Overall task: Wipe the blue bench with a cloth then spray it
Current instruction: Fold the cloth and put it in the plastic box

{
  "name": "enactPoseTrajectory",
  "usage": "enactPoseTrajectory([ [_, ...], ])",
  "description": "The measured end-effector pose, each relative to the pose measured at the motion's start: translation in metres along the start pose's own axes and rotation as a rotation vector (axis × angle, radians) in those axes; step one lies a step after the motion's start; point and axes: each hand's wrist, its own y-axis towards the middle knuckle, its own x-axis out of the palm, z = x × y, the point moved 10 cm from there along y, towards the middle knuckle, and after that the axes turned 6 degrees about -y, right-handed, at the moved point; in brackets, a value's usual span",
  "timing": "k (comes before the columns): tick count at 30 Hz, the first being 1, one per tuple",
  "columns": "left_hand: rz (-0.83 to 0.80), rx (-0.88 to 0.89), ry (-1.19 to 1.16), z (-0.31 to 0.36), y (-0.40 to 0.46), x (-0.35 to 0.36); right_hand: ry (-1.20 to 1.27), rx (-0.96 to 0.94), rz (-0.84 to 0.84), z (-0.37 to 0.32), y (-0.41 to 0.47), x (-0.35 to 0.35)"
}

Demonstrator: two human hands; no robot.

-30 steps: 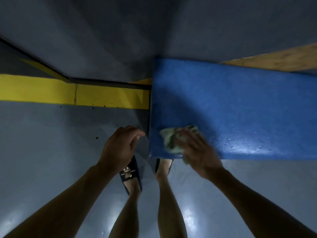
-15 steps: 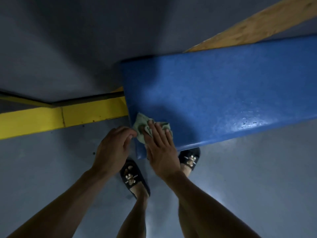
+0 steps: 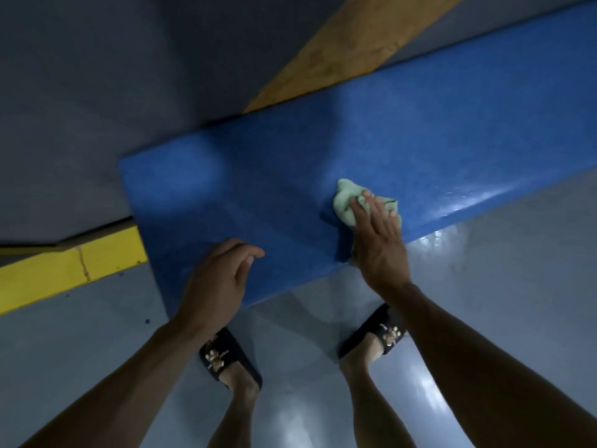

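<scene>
The blue bench (image 3: 420, 134) runs from lower left up to the right edge of the view. A crumpled pale green cloth (image 3: 347, 198) lies on its front half, pressed down by my right hand (image 3: 381, 244), whose fingers spread flat over it. My left hand (image 3: 219, 279) hovers over the bench's near left corner, fingers loosely curled with nothing in them. Wet droplets glint on the bench's front edge to the right. No spray bottle is in view.
The grey floor (image 3: 484, 286) is glossy and reflects light. A yellow painted strip (image 3: 64, 273) runs along the floor at left. A wooden board (image 3: 365, 43) sits behind the bench against the grey wall. My feet in dark slippers (image 3: 226, 357) stand below the bench's front edge.
My right hand has slid the cloth rightwards along the bench, away from the left corner. The view has swung, so the bench now lies more diagonally. My left hand is now over the bench corner.
</scene>
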Motion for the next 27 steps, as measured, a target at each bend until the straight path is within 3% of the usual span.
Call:
enactPoseTrajectory([
  [4, -0.050, 0.038, 0.055, 0.067, 0.022, 0.044, 0.113, 0.126, 0.016, 0.097, -0.004, -0.032],
  [6, -0.070, 0.078, 0.078, 0.143, 0.045, 0.081, 0.237, 0.262, -0.009, 0.172, -0.016, -0.068],
  [9, -0.129, 0.095, 0.046, 0.188, 0.051, 0.106, 0.607, 0.503, -0.070, 0.211, -0.031, -0.079],
  [13, -0.225, 0.189, 0.062, 0.330, 0.079, 0.159, 0.944, 0.721, 0.043, 0.312, -0.067, -0.166],
  [21, -0.349, 0.343, -0.088, 0.607, 0.123, 0.222, 1.367, 0.807, 0.164, 0.444, -0.123, -0.372],
  [27, -0.550, 0.237, -0.371, 0.758, 0.139, 0.262, 1.436, 0.658, 0.275, 0.487, -0.139, -0.502],
])
